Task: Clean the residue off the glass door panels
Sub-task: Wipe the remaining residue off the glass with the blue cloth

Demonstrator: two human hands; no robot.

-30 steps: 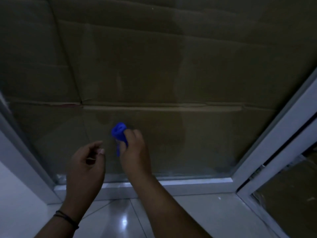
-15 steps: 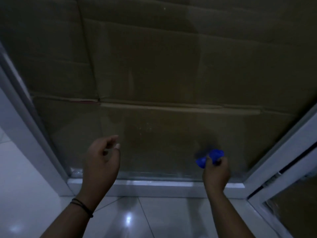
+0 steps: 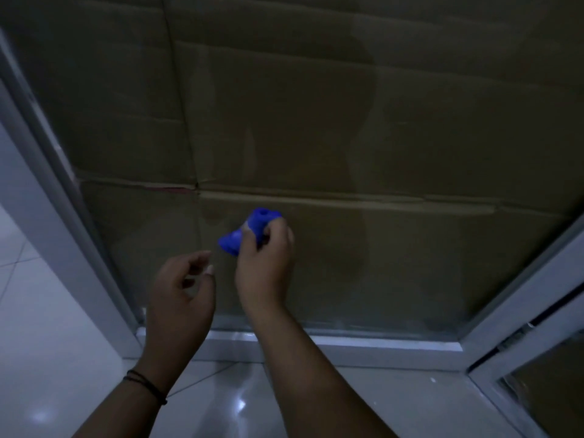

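Observation:
A glass door panel (image 3: 395, 254) in a pale metal frame fills most of the view, with brown cardboard behind the glass. My right hand (image 3: 264, 267) presses a small blue tool (image 3: 249, 230) against the lower left part of the glass, fingers wrapped around it. My left hand (image 3: 181, 298) hovers just left of it, near the glass, fingers loosely curled and holding nothing. Faint hazy residue shows along the bottom edge of the pane.
The frame's bottom rail (image 3: 347, 346) runs under the glass. A second framed panel (image 3: 543, 384) stands at the lower right. Glossy white floor tiles (image 3: 221, 406) lie below. The left frame post (image 3: 53, 197) slants down the left side.
My right hand has swept the blue tool from the glass's lower right corner back to the left and higher. The left hand stays beside the glass.

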